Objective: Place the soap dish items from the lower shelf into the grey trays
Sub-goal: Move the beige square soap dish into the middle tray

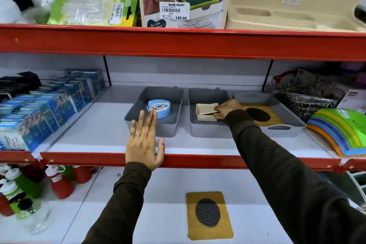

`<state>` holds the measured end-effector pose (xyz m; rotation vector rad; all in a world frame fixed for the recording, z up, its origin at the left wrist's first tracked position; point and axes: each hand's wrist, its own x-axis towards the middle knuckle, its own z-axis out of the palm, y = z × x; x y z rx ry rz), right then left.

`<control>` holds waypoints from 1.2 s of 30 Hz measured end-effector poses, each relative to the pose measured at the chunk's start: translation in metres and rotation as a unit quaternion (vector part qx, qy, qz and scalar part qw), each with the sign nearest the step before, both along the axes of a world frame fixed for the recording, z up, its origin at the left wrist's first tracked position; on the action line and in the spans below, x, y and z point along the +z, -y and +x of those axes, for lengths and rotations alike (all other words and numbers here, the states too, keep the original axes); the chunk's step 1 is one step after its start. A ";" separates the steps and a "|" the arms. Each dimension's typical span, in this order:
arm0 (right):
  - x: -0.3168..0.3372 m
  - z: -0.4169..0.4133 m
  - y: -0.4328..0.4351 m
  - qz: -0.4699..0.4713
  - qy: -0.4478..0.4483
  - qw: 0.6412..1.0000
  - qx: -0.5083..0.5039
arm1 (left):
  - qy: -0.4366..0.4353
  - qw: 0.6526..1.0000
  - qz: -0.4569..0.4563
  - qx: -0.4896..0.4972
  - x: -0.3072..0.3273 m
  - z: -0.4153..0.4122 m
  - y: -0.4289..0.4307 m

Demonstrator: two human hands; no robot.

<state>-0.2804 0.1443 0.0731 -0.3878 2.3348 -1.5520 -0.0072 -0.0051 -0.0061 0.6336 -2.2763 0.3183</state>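
**Soap dishes being sorted on red shop shelving**

Red-edged shop shelving with white boards fills the view. On the middle shelf [111,144] three grey trays are lined up side by side. A round blue soap dish [159,108] is seen lying in the left tray [168,128]. A beige soap dish [206,114] is seen in the middle tray [208,132], and a yellow-brown soap dish with a dark mesh oval [259,115] lies in the right tray [285,130]. Blue boxes [49,109] are stacked to the left, and coloured sheets [340,130] are fanned to the right. On the lower shelf [158,204] a second yellow-brown soap dish [209,215] lies flat, with red-capped bottles [59,182] well to its left.

The left hand [144,142] is held flat with its fingers spread and nothing held, the palm over the shelf's red front edge, the fingertips reaching the left tray. The right hand [227,109] is stretched into the middle tray, its fingers closed on the beige soap dish.
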 end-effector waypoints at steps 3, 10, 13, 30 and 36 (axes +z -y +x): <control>0.002 0.005 0.003 0.134 -0.099 0.986 -0.014 | -0.004 1.000 0.002 -0.005 0.001 0.000 0.000; 0.010 0.014 -0.003 0.196 -0.236 0.951 -0.034 | -0.003 1.000 0.001 -0.010 -0.001 0.000 0.000; 0.018 0.029 -0.017 0.091 -0.246 0.965 -0.032 | -0.001 1.000 -0.002 -0.008 -0.002 0.001 -0.001; -0.173 0.166 -0.162 0.013 -0.072 0.997 0.011 | 0.057 0.941 -0.002 -0.333 -0.089 0.027 -0.121; -0.263 0.148 -0.176 0.255 0.105 0.959 0.070 | 0.259 0.828 0.497 0.011 -0.174 0.011 -0.158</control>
